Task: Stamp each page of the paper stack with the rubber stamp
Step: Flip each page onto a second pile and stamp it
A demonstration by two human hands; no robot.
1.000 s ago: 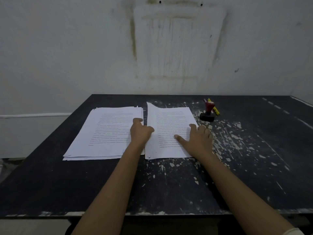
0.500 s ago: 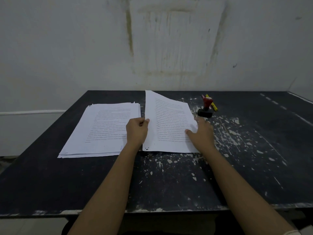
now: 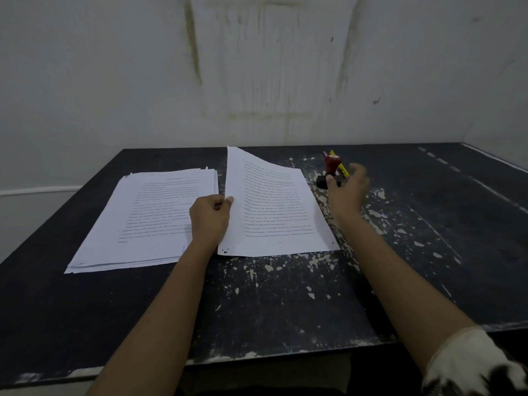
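Paper stack [image 3: 148,218] left of sheet [image 3: 274,207]; stamp [image 3: 331,172] right.

- You cannot read the print on the loose page [image 3: 274,207]: too small.
- Your right hand [image 3: 347,192] is blurred and covers part of the rubber stamp [image 3: 332,164] base.

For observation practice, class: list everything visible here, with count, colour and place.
stack of white printed paper: one, white, table's left
loose white printed sheet: one, white, beside stack, left edge lifted
red-handled, black-based rubber stamp: one, red and black, right of sheet
thin yellow stick: one, yellow, behind stamp
black paint-chipped table: one, black, under everything
stained white wall: one, white, behind table
left hand: one, pinching sheet's left edge
right hand: one, fingers uncurled, beside stamp
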